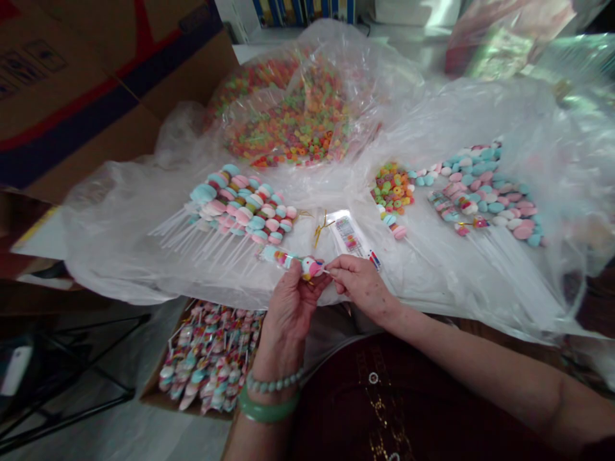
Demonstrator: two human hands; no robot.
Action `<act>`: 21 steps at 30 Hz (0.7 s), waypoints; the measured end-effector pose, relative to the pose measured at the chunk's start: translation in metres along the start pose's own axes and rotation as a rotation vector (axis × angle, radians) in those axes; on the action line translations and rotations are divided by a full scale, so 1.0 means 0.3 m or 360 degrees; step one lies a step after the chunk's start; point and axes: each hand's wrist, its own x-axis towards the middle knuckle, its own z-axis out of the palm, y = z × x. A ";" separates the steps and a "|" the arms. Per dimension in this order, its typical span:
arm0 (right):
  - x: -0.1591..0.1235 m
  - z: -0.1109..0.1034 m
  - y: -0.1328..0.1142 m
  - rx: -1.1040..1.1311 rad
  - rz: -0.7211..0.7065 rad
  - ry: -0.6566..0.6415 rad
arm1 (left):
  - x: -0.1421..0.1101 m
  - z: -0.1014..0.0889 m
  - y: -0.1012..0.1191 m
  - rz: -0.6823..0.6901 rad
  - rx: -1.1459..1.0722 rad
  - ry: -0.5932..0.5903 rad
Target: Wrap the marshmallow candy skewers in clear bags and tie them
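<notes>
My left hand (294, 301) is closed around the wrapped end of a candy skewer (283, 258) in a clear printed bag. My right hand (358, 282) pinches the white stick of that same skewer, just right of the bag's gathered end. Gold twist ties (319, 229) lie on the plastic sheet just beyond my hands. Beside them is a stack of printed clear bags (350, 232). To the left rest several unwrapped skewers (245, 205) of pink, blue and white candies, their sticks pointing toward me.
A large clear bag of colourful ring candies (298, 121) lies at the back. On the right are a small heap of rings (393, 187), loose pastel candies (504, 198) and white sticks (521, 275). Below the table edge, a carton (154, 390) holds wrapped skewers. A big cardboard box (86, 89) stands left.
</notes>
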 end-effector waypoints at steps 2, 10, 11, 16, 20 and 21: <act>-0.002 -0.015 0.002 -0.0315 -0.0130 -0.0025 | 0.011 -0.011 0.032 0.0030 -0.0034 0.0056; -0.018 0.010 0.005 -0.1100 -0.0460 -0.0060 | 0.039 -0.029 0.091 0.0380 -0.0125 0.0341; -0.017 0.019 0.001 -0.1112 -0.0494 -0.0032 | 0.035 -0.018 0.075 0.0393 -0.0120 0.0300; -0.006 0.031 -0.004 -0.0961 -0.0524 0.0037 | 0.011 0.034 0.035 0.0230 -0.0131 0.0147; -0.010 -0.007 0.017 -0.0875 -0.0402 -0.0081 | 0.023 0.006 0.069 0.0208 -0.0141 0.0244; -0.013 -0.013 0.021 -0.0886 -0.0417 -0.0102 | 0.027 -0.003 0.072 0.0219 -0.0142 0.0264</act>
